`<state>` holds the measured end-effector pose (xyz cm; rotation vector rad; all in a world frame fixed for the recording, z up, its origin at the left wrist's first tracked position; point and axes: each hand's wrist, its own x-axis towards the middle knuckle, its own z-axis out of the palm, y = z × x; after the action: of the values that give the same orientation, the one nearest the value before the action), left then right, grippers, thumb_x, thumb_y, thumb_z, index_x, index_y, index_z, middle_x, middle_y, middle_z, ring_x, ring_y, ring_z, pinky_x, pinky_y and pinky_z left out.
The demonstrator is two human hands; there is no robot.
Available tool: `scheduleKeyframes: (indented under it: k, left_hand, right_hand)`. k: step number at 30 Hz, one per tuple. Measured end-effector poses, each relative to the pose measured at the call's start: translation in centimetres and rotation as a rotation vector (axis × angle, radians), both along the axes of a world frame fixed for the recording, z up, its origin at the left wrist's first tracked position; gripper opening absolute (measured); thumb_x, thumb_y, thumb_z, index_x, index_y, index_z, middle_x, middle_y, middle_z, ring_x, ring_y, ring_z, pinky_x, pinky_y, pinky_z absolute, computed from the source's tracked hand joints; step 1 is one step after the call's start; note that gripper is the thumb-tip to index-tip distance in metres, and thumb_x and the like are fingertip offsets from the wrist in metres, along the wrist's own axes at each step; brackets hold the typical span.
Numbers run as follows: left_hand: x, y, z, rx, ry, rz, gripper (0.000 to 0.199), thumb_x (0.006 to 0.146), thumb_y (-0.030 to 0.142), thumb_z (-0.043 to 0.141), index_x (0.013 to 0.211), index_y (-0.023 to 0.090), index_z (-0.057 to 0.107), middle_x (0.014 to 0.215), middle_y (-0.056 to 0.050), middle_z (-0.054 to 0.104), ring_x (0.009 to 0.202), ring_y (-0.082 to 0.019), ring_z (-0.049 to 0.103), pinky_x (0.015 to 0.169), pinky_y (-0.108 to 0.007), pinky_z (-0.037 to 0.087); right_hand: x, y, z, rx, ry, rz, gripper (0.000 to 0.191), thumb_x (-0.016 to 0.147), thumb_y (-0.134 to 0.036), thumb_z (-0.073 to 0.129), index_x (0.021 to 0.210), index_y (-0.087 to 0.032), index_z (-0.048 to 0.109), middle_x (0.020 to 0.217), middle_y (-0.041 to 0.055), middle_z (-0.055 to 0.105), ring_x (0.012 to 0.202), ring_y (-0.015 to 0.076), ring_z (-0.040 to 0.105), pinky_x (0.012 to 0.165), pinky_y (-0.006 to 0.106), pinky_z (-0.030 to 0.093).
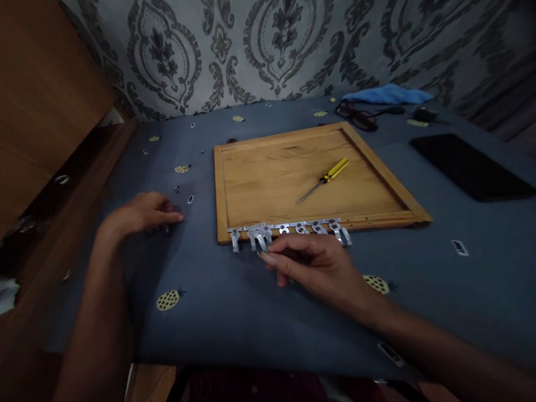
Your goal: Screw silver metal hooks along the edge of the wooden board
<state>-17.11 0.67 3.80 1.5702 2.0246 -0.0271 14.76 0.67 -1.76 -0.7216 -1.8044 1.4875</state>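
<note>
Maroon clothing (257, 396) at near edge, dim, cut off. Right hand (313, 262): thumb and fingertip pinched on near end of tilted silver hook (260, 236), tip hidden. Hook row (283, 228) along wooden framed panel's (266, 182) near edge, long axis left-right, hooks pointing near. Left hand (142, 213) at left, fingers curled; cannot tell whether holding anything.

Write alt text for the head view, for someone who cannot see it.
Right hand pinching a metal hook at the near edge of a framed wooden board. A yellow screwdriver lies on the board; the left hand is to the left.
</note>
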Motion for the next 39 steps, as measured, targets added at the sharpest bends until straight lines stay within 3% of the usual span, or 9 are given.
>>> scheduleKeyframes:
  k: [7, 14, 17, 20, 23, 27, 31, 35, 39]
  left_hand:
    - [-0.1, -0.4, -0.4, -0.044, -0.195, 0.006, 0.025, 0.063, 0.032, 0.073, 0.076, 0.021, 0.054, 0.065, 0.002, 0.06, 0.056, -0.016, 0.062, 0.049, -0.025, 0.049]
    - [0.0, -0.6, 0.1, -0.01, -0.255, -0.039, 0.036, 0.071, 0.047, 0.069, 0.093, 0.02, 0.059, 0.073, 0.0, 0.064, 0.059, -0.017, 0.063, 0.054, -0.028, 0.051]
    - [-0.5, -0.4, 0.0, 0.059, -0.16, -0.073, 0.034, 0.075, 0.047, 0.06, 0.096, 0.02, 0.063, 0.07, 0.0, 0.064, 0.061, -0.017, 0.062, 0.057, -0.027, 0.049]
    - [-1.0, -0.2, -0.2, 0.121, -0.044, -0.156, 0.034, 0.071, 0.046, 0.064, 0.092, 0.02, 0.067, 0.074, 0.0, 0.064, 0.067, -0.017, 0.061, 0.061, -0.025, 0.044]
    - [-1.4, -0.2, -0.7, 0.105, -0.045, -0.176, 0.033, 0.071, 0.047, 0.066, 0.09, 0.02, 0.067, 0.074, 0.001, 0.064, 0.068, -0.017, 0.059, 0.06, -0.024, 0.042]
    - [-2.9, -0.1, -1.9, 0.061, -0.068, -0.089, 0.046, 0.078, 0.052, 0.06, 0.112, 0.021, 0.062, 0.074, 0.001, 0.068, 0.068, -0.021, 0.063, 0.062, -0.027, 0.046]
    - [-4.4, 1.0, -3.2, 0.025, 0.026, -0.036, 0.043, 0.076, 0.057, 0.057, 0.101, 0.023, 0.063, 0.069, 0.0, 0.071, 0.069, -0.025, 0.066, 0.064, -0.031, 0.048]
    - [-5.2, 1.4, -4.3, 0.06, 0.06, -0.013, 0.037, 0.067, 0.059, 0.06, 0.085, 0.026, 0.061, 0.071, 0.002, 0.072, 0.071, -0.027, 0.068, 0.063, -0.032, 0.048]
    - [-6.2, 1.3, -5.3, 0.067, 0.047, -0.039, 0.038, 0.076, 0.064, 0.052, 0.081, 0.027, 0.058, 0.065, 0.003, 0.068, 0.065, -0.025, 0.066, 0.06, -0.032, 0.048]
  right_hand:
    - [0.1, 0.0, 0.0, -0.019, -0.001, 0.004, 0.016, 0.084, -0.029, 0.07, 0.071, -0.019, 0.069, 0.057, -0.0047, 0.06, 0.046, 0.006, 0.058, 0.049, 0.018, 0.047]
    - [0.0, 0.0, -0.2, -0.041, -0.008, -0.003, 0.02, 0.083, -0.035, 0.074, 0.071, -0.02, 0.07, 0.061, -0.0032, 0.063, 0.046, 0.0067, 0.058, 0.048, 0.02, 0.047]
    - [-0.2, -0.1, -0.3, -0.023, -0.008, 0.011, 0.018, 0.085, -0.033, 0.072, 0.073, -0.02, 0.069, 0.058, -0.0033, 0.063, 0.046, 0.0077, 0.059, 0.049, 0.021, 0.047]
    - [-0.4, -0.5, 0.0, -0.007, -0.022, 0.054, 0.016, 0.088, -0.029, 0.067, 0.076, -0.019, 0.068, 0.056, -0.004, 0.062, 0.046, 0.0075, 0.059, 0.049, 0.02, 0.045]
    - [-0.7, -1.3, 0.4, 0.083, -0.07, 0.081, 0.017, 0.091, -0.026, 0.066, 0.076, -0.018, 0.069, 0.059, -0.0037, 0.063, 0.05, 0.007, 0.059, 0.052, 0.02, 0.044]
    - [-1.4, -1.9, 0.8, 0.222, -0.124, 0.158, 0.014, 0.093, -0.022, 0.066, 0.082, -0.017, 0.07, 0.064, -0.0033, 0.064, 0.057, 0.0073, 0.06, 0.058, 0.019, 0.043]
    - [-2.6, -1.6, 1.2, 0.252, -0.19, 0.278, 0.015, 0.096, -0.023, 0.064, 0.086, -0.012, 0.07, 0.071, -0.0004, 0.065, 0.062, 0.0084, 0.062, 0.062, 0.019, 0.045]
    - [-4.0, -0.8, 2.6, 0.227, -0.318, 0.267, 0.012, 0.096, -0.022, 0.064, 0.086, -0.014, 0.067, 0.063, -0.005, 0.059, 0.061, 0.0086, 0.062, 0.062, 0.019, 0.043]
    - [-5.9, 0.6, 4.0, 0.21, -0.369, 0.231, 0.02, 0.095, -0.021, 0.064, 0.077, -0.016, 0.061, 0.056, -0.0077, 0.056, 0.06, 0.0078, 0.063, 0.062, 0.018, 0.042]
